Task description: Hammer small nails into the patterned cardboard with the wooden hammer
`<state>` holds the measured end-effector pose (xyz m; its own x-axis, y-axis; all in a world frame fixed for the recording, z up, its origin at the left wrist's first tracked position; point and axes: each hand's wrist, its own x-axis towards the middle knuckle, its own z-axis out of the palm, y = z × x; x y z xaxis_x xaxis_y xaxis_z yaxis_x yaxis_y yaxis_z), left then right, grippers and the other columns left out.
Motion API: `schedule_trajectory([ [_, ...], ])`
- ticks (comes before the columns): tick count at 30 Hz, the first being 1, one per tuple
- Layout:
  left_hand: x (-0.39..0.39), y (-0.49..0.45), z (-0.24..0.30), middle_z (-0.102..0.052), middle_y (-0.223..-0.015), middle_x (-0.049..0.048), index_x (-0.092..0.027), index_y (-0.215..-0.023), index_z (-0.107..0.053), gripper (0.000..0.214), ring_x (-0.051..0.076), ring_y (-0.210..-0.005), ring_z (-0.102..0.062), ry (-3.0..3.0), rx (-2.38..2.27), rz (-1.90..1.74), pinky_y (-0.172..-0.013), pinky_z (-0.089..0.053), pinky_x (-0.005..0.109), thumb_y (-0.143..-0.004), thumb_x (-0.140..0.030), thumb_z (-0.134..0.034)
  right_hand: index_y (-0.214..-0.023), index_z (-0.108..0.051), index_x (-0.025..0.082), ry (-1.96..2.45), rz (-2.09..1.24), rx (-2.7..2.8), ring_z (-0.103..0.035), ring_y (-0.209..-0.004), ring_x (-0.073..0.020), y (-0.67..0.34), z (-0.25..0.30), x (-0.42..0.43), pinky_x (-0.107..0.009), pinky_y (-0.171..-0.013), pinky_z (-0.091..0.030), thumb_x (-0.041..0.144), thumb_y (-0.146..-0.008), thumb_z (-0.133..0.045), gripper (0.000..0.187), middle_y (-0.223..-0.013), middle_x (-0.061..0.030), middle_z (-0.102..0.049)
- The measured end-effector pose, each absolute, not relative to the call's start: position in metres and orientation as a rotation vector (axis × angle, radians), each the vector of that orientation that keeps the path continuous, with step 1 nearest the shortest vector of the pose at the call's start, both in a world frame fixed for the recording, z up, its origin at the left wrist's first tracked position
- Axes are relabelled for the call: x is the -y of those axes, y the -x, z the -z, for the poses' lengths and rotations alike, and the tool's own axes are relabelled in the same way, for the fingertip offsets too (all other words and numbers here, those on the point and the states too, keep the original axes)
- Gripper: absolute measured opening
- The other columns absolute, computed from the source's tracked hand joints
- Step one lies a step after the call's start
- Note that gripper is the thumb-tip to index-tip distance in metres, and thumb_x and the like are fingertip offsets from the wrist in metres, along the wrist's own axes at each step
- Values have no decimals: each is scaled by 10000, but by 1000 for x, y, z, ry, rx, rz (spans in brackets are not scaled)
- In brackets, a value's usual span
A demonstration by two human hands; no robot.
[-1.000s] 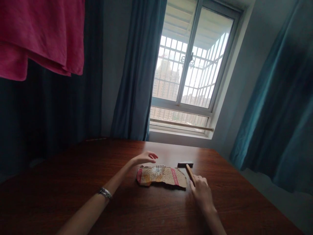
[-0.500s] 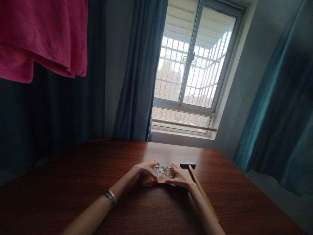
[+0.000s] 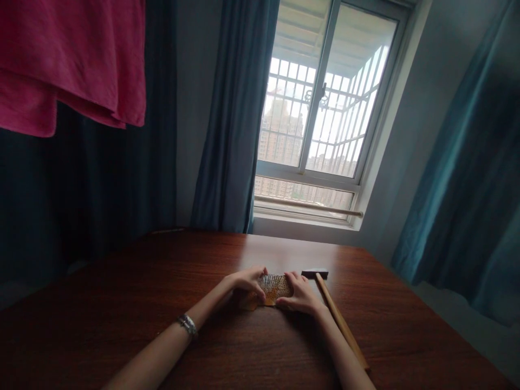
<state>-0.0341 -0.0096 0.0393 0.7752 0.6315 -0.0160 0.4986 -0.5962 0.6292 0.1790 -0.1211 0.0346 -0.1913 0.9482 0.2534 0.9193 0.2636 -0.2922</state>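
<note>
A patterned piece of cardboard (image 3: 273,290) with several nails standing in it is tipped up off the dark wooden table (image 3: 122,303), its studded face toward me. My left hand (image 3: 244,281) grips its left end, fingers curled over the top edge. My right hand (image 3: 298,292) holds its right end the same way. A silver bracelet (image 3: 188,325) sits on my left wrist. A hammer (image 3: 333,311) with a dark head and a long wooden handle lies on the table just right of my right hand, untouched.
A barred window (image 3: 320,124) is straight ahead, with teal curtains (image 3: 227,119) on both sides. A pink cloth (image 3: 69,59) hangs at the upper left. The table's far edge runs below the windowsill.
My right hand let go of the hammer handle and moved left onto the cardboard. My left hand came down onto it too. Both hands have tipped the cardboard up from flat.
</note>
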Motion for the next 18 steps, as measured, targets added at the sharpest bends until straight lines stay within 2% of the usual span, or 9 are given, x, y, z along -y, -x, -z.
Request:
schedule_trajectory([
  [8,11,36,-37,-563,-932,13,-208,-1018,-473,736,228,-880,-533,-2304,-799,-328,-665,-397,232,-373,-410,-764,-1237,-410,220,1664,-33,2136,-420,-1087,-254,-178,-35,124,-353,-968,-228,571,-551,-649,806,-1186,-90,-470],
  [12,9,36,-37,-569,-929,12,-208,-1023,-476,746,226,-870,-536,-2321,-782,-311,-661,-399,230,-369,-418,-767,-1223,-446,216,1682,-201,2115,-443,-1056,-252,-181,-39,119,-343,-933,-281,488,-524,-692,789,-1159,-77,-492],
  [15,6,36,-35,-568,-919,10,-213,-1036,-468,746,223,-864,-537,-2340,-759,-282,-657,-401,229,-387,-431,-764,-1206,-483,224,1729,-423,2098,-497,-975,-218,-186,-46,112,-302,-848,-350,333,-610,-638,626,-1118,-53,-534],
  [18,2,35,-31,-564,-919,6,-216,-1039,-461,742,217,-866,-535,-2347,-749,-261,-659,-403,231,-398,-439,-762,-1086,-587,232,1786,-522,2075,-535,-868,-189,-188,-52,103,-274,-761,-382,264,-688,-534,402,-965,-17,-613],
])
